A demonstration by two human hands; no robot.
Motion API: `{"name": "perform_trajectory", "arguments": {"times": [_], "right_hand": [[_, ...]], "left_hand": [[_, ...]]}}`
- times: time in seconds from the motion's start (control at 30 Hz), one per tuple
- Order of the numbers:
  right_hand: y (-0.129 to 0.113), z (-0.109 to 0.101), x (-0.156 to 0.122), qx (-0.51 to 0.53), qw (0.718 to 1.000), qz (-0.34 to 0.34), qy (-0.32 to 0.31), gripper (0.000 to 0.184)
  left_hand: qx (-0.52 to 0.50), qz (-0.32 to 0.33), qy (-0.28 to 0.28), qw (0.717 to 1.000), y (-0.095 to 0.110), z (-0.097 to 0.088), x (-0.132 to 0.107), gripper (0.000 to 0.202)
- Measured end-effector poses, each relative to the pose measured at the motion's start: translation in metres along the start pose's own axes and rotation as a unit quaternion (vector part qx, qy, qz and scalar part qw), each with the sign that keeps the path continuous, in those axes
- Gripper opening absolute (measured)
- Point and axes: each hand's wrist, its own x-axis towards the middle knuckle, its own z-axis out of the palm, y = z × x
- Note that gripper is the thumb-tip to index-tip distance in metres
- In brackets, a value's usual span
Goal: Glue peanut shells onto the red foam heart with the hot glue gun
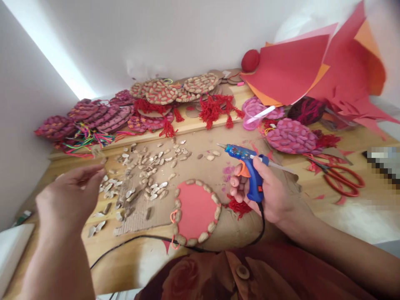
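My right hand (pixel 270 189) is wrapped round the handle of a blue hot glue gun (pixel 240 152) with an orange trigger. Its nozzle points left, above the cardboard. My left hand (pixel 73 189) is raised at the left, thumb and fingers pinched together beside scattered peanut shells (pixel 112 187); what they hold, if anything, I cannot make out. Between the hands lies a red disc (pixel 198 212) ringed with peanuts along its rim, its middle bare red. Orange cord loops (pixel 174 241) stick out at its left edge. A red yarn tassel (pixel 239 207) lies partly hidden behind my right hand.
Peanuts and half shells (pixel 156 187) are spread over the cardboard sheet (pixel 200 150). Finished discs (pixel 159 92) with tassels line the back. Red-handled scissors (pixel 343 181), a pink disc (pixel 292 135) and red sheets (pixel 290 68) are at right. A black cable (pixel 125 241) crosses the front.
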Motion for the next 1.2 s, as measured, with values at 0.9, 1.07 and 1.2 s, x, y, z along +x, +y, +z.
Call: {"name": "perform_trajectory", "arguments": {"times": [0.9, 1.07, 1.2], "right_hand": [[0.011, -0.012, 0.003, -0.056, 0.985, 0.114, -0.12, 0.046], [0.015, -0.013, 0.004, -0.051, 0.986, 0.116, -0.111, 0.042], [0.015, -0.012, 0.004, -0.05, 0.986, 0.122, -0.102, 0.043]], "left_hand": [[-0.159, -0.084, 0.033, 0.983, 0.025, 0.008, -0.032, 0.04], [-0.27, -0.057, -0.024, 0.961, 0.032, 0.009, -0.046, 0.049], [-0.301, -0.045, -0.05, 0.951, 0.035, 0.01, -0.054, 0.05]]}}
